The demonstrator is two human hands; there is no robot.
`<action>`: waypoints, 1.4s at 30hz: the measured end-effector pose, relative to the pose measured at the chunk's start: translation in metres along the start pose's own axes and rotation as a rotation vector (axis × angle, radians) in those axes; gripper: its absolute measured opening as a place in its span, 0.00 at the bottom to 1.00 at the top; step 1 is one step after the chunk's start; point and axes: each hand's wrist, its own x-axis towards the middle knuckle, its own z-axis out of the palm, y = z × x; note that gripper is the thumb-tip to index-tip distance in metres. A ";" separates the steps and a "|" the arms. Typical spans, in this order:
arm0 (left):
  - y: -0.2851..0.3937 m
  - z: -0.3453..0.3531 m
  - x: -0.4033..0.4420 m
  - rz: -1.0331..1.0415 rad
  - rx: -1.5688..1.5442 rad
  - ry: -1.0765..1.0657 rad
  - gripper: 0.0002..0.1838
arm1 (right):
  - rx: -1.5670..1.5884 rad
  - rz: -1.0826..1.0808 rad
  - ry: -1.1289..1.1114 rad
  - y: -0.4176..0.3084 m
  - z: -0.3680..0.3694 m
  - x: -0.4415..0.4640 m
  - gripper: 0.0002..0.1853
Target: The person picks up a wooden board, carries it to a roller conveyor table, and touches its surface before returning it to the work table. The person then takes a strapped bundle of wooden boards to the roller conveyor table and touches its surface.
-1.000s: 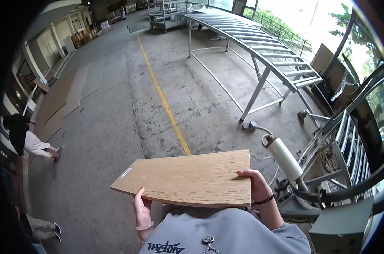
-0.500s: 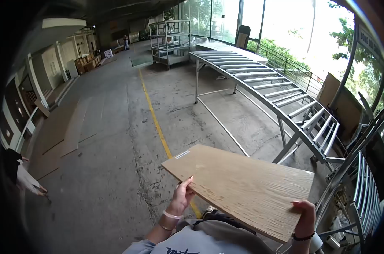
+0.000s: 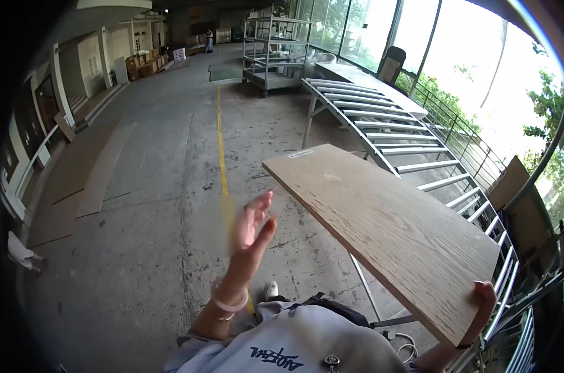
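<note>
A flat wooden board [image 3: 387,230] with a small white label near its far left corner is tilted in front of my body, over the near part of the roller conveyor. My right hand [image 3: 486,304] grips its near right end, thumb on top and the other fingers hidden beneath. Left of the board, my left hand [image 3: 251,233] is raised with its fingers apart, holding nothing and not touching the wood. Whether the board rests on the rollers cannot be made out.
The roller conveyor [image 3: 412,151] runs away at the right. A metal shelf cart [image 3: 276,79] stands beyond it. Flat sheets [image 3: 77,180] lie on the floor at left. One person stands far back; another is partly visible at the left edge.
My left hand has let go of the board and opened. The board has moved right and forward toward the conveyor, with my right hand still on it. The view has turned to the right.
</note>
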 end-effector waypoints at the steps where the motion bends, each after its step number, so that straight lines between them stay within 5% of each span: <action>1: 0.013 -0.006 0.030 0.186 -0.102 -0.090 0.26 | -0.069 -0.136 -0.013 0.015 0.026 0.018 0.16; 3: 0.022 -0.009 0.089 0.482 -0.332 -0.283 0.25 | -0.101 -0.213 -0.042 0.041 0.075 0.055 0.16; 7: -0.006 0.009 0.188 0.629 -0.662 -0.612 0.26 | -0.057 -0.218 -0.086 0.084 0.175 0.127 0.16; 18: -0.184 0.030 0.454 0.643 -0.712 -0.630 0.27 | 0.125 0.011 0.041 0.249 0.346 0.298 0.16; 27: -0.297 0.079 0.637 0.645 -0.738 -0.702 0.28 | 0.563 0.752 0.018 0.399 0.415 0.469 0.14; 42: -0.502 0.130 0.973 0.599 -0.793 -0.791 0.30 | 0.362 0.460 0.300 0.477 0.620 0.574 0.09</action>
